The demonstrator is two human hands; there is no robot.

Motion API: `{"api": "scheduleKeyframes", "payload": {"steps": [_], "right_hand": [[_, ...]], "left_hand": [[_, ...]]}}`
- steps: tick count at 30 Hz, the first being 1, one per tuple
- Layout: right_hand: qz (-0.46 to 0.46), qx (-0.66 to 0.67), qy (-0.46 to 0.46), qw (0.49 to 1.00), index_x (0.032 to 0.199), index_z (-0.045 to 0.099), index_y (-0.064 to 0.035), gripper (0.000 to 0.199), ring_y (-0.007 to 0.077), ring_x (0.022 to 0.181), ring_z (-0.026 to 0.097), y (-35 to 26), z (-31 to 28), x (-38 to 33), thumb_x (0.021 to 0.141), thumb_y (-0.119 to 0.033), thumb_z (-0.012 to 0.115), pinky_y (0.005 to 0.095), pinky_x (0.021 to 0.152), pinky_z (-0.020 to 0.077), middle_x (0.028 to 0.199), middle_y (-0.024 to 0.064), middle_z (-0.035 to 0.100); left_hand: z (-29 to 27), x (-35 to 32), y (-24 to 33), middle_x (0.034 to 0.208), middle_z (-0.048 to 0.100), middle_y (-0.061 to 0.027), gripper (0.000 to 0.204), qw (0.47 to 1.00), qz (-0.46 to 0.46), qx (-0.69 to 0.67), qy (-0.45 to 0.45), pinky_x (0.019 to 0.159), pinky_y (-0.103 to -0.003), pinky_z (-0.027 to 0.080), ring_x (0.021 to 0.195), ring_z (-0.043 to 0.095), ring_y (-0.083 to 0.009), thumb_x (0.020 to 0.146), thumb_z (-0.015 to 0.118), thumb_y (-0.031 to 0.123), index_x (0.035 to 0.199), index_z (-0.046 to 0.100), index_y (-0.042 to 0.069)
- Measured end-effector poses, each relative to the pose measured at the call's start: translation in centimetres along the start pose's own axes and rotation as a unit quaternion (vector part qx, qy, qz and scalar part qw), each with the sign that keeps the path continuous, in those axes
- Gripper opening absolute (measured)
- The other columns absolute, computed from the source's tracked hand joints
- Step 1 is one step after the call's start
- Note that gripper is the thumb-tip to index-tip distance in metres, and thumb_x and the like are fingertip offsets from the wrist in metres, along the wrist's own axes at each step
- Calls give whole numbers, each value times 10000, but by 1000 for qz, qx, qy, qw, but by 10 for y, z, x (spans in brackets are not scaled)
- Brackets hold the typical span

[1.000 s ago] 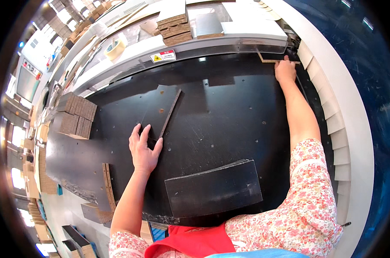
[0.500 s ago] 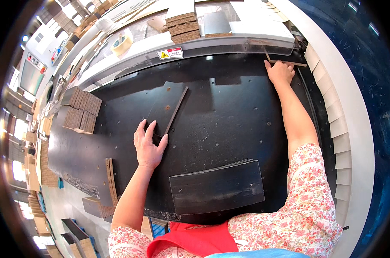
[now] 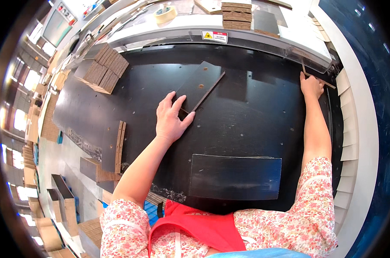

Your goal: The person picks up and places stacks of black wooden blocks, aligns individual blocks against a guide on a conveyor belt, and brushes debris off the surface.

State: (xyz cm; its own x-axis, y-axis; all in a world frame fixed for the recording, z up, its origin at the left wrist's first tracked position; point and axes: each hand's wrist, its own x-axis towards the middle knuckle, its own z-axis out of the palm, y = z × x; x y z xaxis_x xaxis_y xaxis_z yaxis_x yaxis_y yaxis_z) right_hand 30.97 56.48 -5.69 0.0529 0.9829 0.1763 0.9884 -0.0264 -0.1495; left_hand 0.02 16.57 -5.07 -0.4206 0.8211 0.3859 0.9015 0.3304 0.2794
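Your left hand (image 3: 171,120) lies flat, fingers spread, on the black rectangular cardboard sheet (image 3: 200,84), whose long axis runs diagonally up-right; your right hand (image 3: 312,86), well apart, pinches a thin brown cardboard strip (image 3: 319,79).

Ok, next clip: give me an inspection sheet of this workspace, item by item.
Surface: black work table, dotted with small holes.
Job's things: black panel with a thin strip along its edge; thin strip at the far right.
Clutter: stacked cardboard pieces, cardboard strips, second black panel, tape roll, cardboard stack on the far ledge.
Hands: left hand flat on the black panel; right hand at the thin strip.
Cables: nothing seen.
Surroundings: cardboard stacks on the floor at left.
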Motion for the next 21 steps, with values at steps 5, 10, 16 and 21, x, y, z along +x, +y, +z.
{"api": "scheduleKeyframes", "payload": {"steps": [5,10,16,21], "right_hand": [[-25,7,38,999,1308,584,-21,678,441,1408,325,-2,5,-9,920,-575,533,533,1105,329,1494,239,416],[-556,229,66,797,1143,623,61,556,390,1279,509,-84,-21,-85,815,-370,747,438,1067,420,1351,253,551],[-728,90,-136,666,1263,549,-7,802,385,1346,416,-148,-48,-186,720,-551,783,502,1102,340,1390,214,488],[-553,57,-131,821,1284,545,0,836,414,1143,538,-107,-59,-162,682,-508,824,432,964,468,1240,211,518]], "left_hand": [[-1,0,3,1432,428,-179,557,999,4,-37,-4,1098,-471,367,1317,408,-376,801,752,308,1298,583,121],[-3,-2,1,1472,421,-145,608,991,65,-103,-50,1076,-439,427,1333,443,-354,753,762,250,1311,565,112],[-11,-7,1,1481,409,-144,683,986,83,-135,-60,1086,-444,419,1350,429,-357,748,770,261,1362,511,113],[-3,-3,-1,1470,422,-155,639,991,81,-104,-24,1095,-431,404,1328,455,-348,764,763,288,1330,541,90]]}}
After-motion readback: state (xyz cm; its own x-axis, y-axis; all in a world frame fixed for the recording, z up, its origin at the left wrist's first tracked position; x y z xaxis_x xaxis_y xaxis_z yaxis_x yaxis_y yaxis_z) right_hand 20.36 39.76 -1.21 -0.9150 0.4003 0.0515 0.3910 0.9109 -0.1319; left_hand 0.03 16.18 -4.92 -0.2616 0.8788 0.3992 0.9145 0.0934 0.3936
